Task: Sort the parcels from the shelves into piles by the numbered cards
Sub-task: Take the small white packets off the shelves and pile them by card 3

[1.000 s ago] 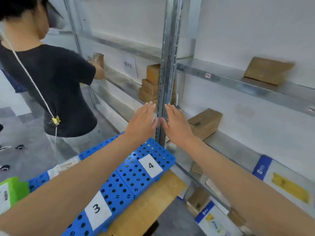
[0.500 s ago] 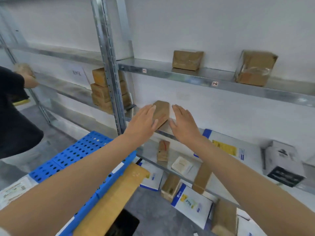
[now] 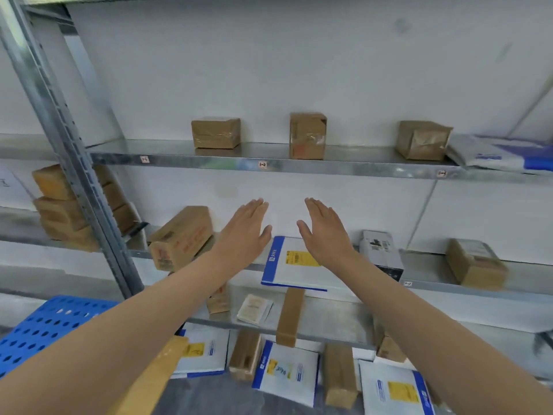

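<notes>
My left hand (image 3: 245,232) and my right hand (image 3: 324,230) are both stretched out flat, fingers straight, in front of the middle shelf, holding nothing. Between and below them lies a white mailer with a blue edge and yellow label (image 3: 291,265), overhanging the shelf front. A brown carton (image 3: 179,238) stands tilted just left of my left hand. A black-and-white box (image 3: 380,253) sits right of my right hand. Three brown cartons (image 3: 307,135) stand on the upper shelf (image 3: 269,164).
A steel upright (image 3: 68,163) rises at left, with stacked brown cartons (image 3: 59,205) behind it. A blue perforated sorting surface (image 3: 45,327) and a wooden edge (image 3: 155,375) lie at lower left. Lower shelves hold more mailers (image 3: 285,372) and small cartons (image 3: 290,316).
My view has swung right along the shelves; the numbered cards and the other person have left the frame. Both hands stay flat and empty, now over the white mailer.
</notes>
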